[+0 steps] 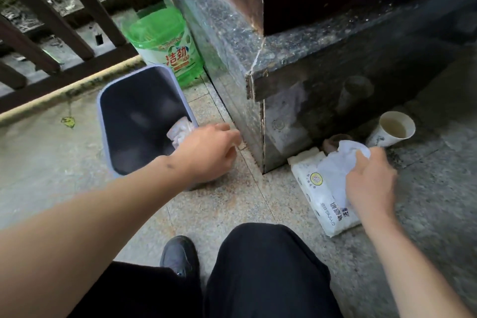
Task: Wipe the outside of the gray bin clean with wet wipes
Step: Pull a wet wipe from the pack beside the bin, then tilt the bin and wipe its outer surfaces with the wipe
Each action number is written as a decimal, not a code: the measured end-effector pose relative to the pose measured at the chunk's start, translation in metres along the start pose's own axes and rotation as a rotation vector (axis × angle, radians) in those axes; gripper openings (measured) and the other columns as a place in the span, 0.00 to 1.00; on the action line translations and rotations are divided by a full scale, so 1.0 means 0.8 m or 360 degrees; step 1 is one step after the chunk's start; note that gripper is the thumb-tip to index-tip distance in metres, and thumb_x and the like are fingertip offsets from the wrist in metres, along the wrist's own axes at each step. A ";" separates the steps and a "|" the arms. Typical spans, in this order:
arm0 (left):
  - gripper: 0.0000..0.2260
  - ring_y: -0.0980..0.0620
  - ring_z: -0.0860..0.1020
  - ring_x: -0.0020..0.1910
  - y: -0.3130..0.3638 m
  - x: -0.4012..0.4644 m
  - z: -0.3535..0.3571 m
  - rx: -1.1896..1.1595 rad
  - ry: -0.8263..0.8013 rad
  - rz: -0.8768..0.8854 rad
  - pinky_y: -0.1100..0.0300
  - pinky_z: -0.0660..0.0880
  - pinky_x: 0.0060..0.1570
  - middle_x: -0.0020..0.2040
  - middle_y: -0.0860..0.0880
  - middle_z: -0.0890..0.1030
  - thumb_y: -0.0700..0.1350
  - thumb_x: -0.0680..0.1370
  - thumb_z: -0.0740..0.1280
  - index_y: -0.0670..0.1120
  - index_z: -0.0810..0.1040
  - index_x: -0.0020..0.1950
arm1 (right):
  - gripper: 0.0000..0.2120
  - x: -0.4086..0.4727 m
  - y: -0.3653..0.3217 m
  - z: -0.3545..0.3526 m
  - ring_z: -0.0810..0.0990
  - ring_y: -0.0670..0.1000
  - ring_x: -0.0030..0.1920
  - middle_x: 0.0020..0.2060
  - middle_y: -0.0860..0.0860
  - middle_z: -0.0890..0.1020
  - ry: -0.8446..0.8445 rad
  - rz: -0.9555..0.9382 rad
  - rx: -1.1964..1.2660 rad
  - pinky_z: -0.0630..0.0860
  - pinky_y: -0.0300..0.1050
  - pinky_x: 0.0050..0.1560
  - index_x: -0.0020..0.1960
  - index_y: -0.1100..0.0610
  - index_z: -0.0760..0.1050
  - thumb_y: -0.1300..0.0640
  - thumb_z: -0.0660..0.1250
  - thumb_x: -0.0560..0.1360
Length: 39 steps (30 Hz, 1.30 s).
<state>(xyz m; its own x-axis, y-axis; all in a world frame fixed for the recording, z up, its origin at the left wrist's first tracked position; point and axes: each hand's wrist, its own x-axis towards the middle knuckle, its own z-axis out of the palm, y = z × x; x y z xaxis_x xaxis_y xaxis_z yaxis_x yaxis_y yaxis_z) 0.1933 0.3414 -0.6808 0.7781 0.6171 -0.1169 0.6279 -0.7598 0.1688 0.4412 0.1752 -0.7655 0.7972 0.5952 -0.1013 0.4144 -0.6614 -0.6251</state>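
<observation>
Stone pillar base [296, 64] filling the right, dark and speckled, corner jutting toward the camera. Tiled floor [232, 201] below, gritty, black-trousered knees and one shoe [179, 255] at the bottom edge — crouched low, likely to reach the bin's walls. Gray bin [108, 100] standing upright left of the pillar, mouth open to the lens, a crumpled white wad [180, 131] inside against the near right wall: probably a spent wipe, dropped there to keep the floor tidy. Behind it, a green detergent jug [170, 51] against the railing. Wet wipes pack [309, 188] flat on the floor at the pillar's foot, well apart from the bin, within easy reach of the right side. Paper cup [395, 129] beyond it, murky liquid inside. Left hand [209, 152] over the bin's near right corner, fingers loosely curled and drooping past the rim, nothing visibly held; touching the rim or just above, cannot tell. Right hand [371, 183] above the pack, fingers pinching a fresh wipe [348, 152], drawn up and bunched.
</observation>
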 end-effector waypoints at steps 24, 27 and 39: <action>0.11 0.46 0.70 0.34 -0.050 -0.015 0.017 -0.0233 0.0127 -0.0897 0.53 0.64 0.30 0.41 0.47 0.71 0.50 0.82 0.63 0.44 0.66 0.50 | 0.14 -0.068 -0.121 0.018 0.86 0.55 0.43 0.43 0.58 0.83 -0.1422 0.0917 0.2062 0.84 0.47 0.43 0.54 0.63 0.78 0.53 0.65 0.77; 0.12 0.51 0.68 0.31 -0.062 -0.011 0.020 -0.0263 0.0033 -0.0987 0.56 0.59 0.28 0.36 0.49 0.70 0.52 0.83 0.61 0.44 0.66 0.46 | 0.16 -0.074 -0.129 0.022 0.82 0.48 0.32 0.29 0.52 0.80 -0.1604 0.0814 0.2220 0.79 0.40 0.35 0.34 0.59 0.82 0.57 0.62 0.76; 0.10 0.44 0.81 0.31 -0.112 -0.033 -0.024 -0.0539 -0.0417 -0.1262 0.59 0.76 0.30 0.38 0.43 0.83 0.50 0.70 0.64 0.43 0.76 0.40 | 0.17 -0.082 -0.152 0.044 0.88 0.52 0.37 0.36 0.58 0.86 -0.1794 0.1010 0.2153 0.85 0.43 0.37 0.45 0.67 0.87 0.55 0.65 0.72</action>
<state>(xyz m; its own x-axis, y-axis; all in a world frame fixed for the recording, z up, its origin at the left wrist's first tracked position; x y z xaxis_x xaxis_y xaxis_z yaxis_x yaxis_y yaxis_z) 0.1164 0.3972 -0.6742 0.1230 0.8365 -0.5340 0.9759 -0.0041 0.2183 0.3232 0.2331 -0.7100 -0.1884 0.7930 -0.5793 -0.8228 -0.4495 -0.3478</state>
